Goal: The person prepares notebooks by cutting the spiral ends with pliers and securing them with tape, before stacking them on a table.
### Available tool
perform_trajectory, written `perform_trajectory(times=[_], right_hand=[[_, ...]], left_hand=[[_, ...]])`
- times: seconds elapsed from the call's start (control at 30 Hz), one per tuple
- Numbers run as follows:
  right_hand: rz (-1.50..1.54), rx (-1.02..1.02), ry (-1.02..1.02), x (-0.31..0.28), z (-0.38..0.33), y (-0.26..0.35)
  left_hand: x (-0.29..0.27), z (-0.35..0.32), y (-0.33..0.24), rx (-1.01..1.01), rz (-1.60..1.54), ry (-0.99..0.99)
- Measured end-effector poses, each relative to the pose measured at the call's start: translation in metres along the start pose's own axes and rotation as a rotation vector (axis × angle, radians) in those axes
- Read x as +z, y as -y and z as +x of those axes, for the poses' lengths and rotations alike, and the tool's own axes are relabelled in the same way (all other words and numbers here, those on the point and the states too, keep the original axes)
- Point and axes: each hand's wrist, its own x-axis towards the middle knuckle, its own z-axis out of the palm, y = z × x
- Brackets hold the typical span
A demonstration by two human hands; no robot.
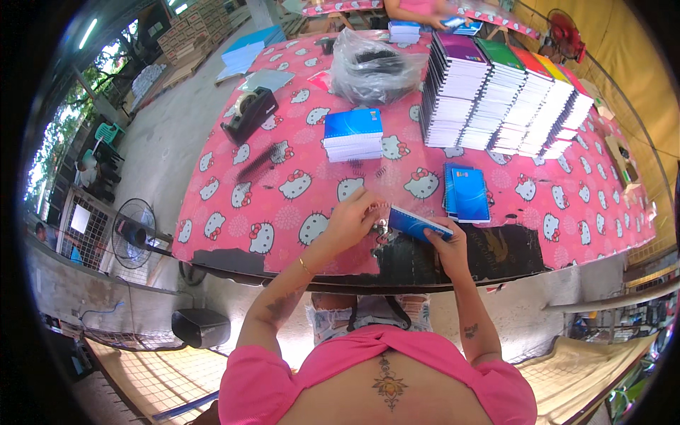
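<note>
My right hand (451, 253) grips a small blue-covered notebook (414, 224) by its right end, thumb on top, tilted just above the table's near edge. At the notebook's left end, my left hand (352, 218) is closed in a pinch. Whatever is between those fingertips is too small to make out; it may be a thin coil. Beyond my right hand lie a few blue notebooks (469, 195), overlapping flat on the table. A neat stack of blue booklets (353, 134) stands farther off, past my left hand.
The table (283, 212) has a pink cartoon-cat cover, torn to black at the near edge. On it stand tall stacks of coloured spiral notebooks (457, 92), a clear plastic bag (372, 71), a tape dispenser (249, 115) and a dark coil (256, 164). Across it, another person's hand (443, 21) handles a notebook.
</note>
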Motion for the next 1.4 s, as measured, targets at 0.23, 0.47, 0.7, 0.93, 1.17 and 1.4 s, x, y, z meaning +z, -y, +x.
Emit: perform_trajectory(times=[0.23,0.47,0.7,0.93,1.17,1.4], right_hand=[[-0.156,-0.036,0.001,-0.007,0.0,0.002],[-0.046,-0.016,-0.001,0.002,-0.009,0.007],[-0.06,-0.095,-0.129,0.015,-0.017,0.022],[-0.083,-0.103,-0.094,0.019,-0.023,0.025],[0.11,-0.063,-0.204,0.024,-0.026,0.05],[0.1,-0.027,-0.183,0.028,-0.028,0.054]], left_hand=[[-0.005,0.013,-0.006,0.189,0.082,0.186],[-0.019,0.018,-0.014,0.048,0.031,0.416],[0.028,-0.027,-0.043,0.212,0.532,-0.042],[0.012,-0.007,-0.032,0.284,0.597,0.011],[0.026,-0.022,-0.06,0.211,0.57,0.013],[0.016,-0.011,-0.062,0.219,0.718,-0.055]])
